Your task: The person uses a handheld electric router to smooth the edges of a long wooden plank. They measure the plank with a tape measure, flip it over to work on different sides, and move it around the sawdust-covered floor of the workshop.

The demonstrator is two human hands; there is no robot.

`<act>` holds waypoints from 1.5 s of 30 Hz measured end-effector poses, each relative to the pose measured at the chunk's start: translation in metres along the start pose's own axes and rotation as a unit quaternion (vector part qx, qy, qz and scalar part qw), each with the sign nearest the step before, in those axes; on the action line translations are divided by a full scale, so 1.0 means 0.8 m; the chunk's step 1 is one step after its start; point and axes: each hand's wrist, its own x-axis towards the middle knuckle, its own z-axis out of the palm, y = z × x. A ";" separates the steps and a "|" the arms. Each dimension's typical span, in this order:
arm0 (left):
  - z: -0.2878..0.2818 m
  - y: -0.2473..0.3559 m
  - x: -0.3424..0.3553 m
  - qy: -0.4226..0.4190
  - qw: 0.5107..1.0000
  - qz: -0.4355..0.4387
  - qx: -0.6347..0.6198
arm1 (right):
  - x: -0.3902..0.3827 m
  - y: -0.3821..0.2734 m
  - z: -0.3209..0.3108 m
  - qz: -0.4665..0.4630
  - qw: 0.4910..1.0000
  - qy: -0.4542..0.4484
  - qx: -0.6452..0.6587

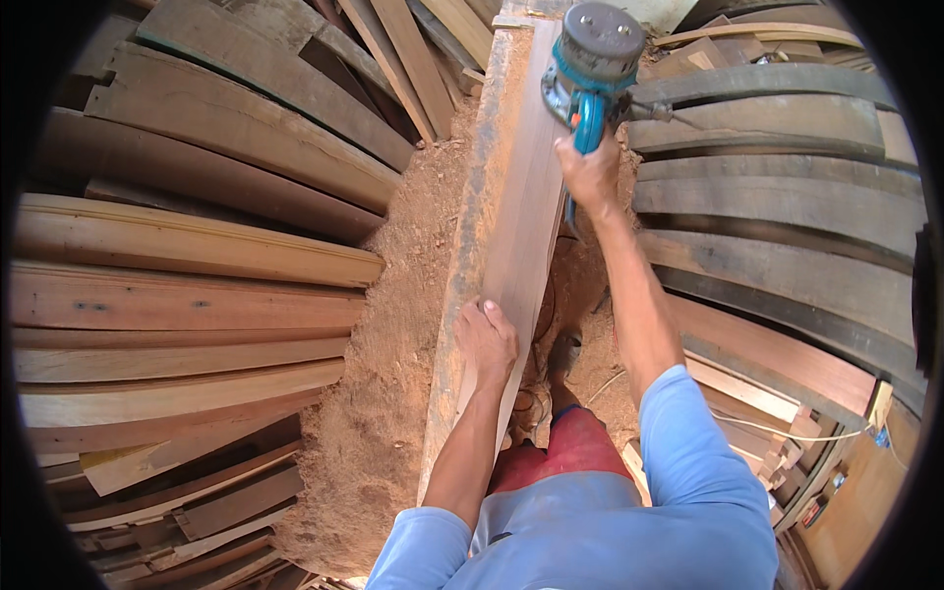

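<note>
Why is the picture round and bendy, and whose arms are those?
A wide fisheye camera on a person's head took it, looking down. That lens bends straight edges and leaves the corners black. The arms belong to the person wearing it; there is no robot. The right hand holds the handle of a teal and grey power tool at the far end of a long, smooth wooden board. The board lies on a scuffed bench. The left hand rests on the board, nearer the body, with its fingers curled. Sawdust covers the floor, and planks lie on both sides.
</note>
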 end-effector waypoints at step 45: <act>-0.061 -0.149 -0.135 -0.044 0.997 -0.013 0.063 | -0.276 -0.035 -0.011 0.042 0.997 -0.012 0.059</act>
